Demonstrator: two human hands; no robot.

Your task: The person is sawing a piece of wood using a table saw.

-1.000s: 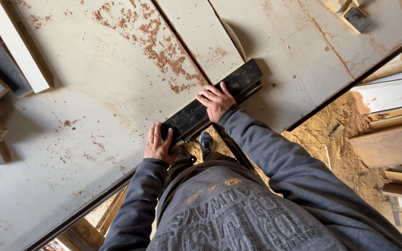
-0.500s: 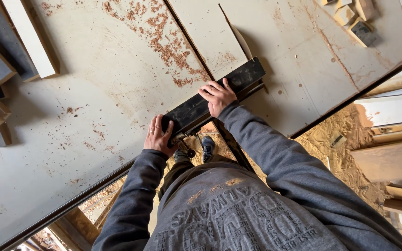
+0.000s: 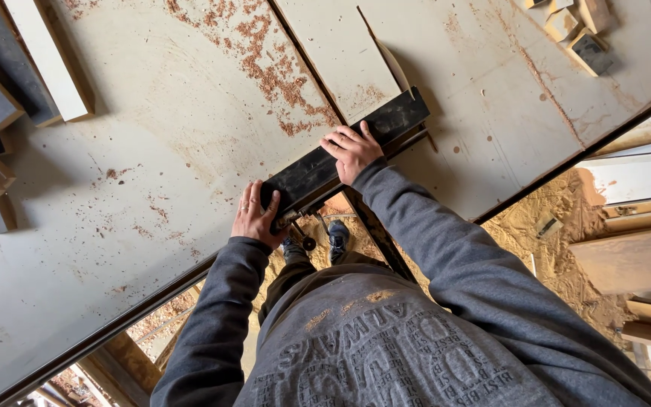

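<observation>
1. A long, dark, flat rectangular bar (image 3: 340,154), probably metal, is lying at the near edge of a wide, pale, worn table top (image 3: 152,151), running diagonally from the centre of the frame up towards the right.
2. The left hand (image 3: 256,216) is gripping the lower left end of the dark bar, with its fingers curled over the bar's end and its thumb alongside; it is partly closed around that end.
3. The right hand (image 3: 352,151) is pressing down on the middle of the bar, palm down, with its fingers bent and spread over the top face; it is lying on the bar rather than closing around it.
4. Both arms are wearing grey sweatshirt sleeves (image 3: 446,271), filling the lower middle of the frame.
5. Reddish sawdust (image 3: 273,68) is lying scattered on the table top, just above the bar in the upper centre.
6. Pale wooden battens (image 3: 47,53) are lying in the upper left of the frame.
7. Small wooden offcut blocks (image 3: 578,30) are sitting in the upper right corner.
8. A heap of yellow sawdust (image 3: 536,226) is covering the floor at the right, beside stacked light boards (image 3: 634,256).
</observation>
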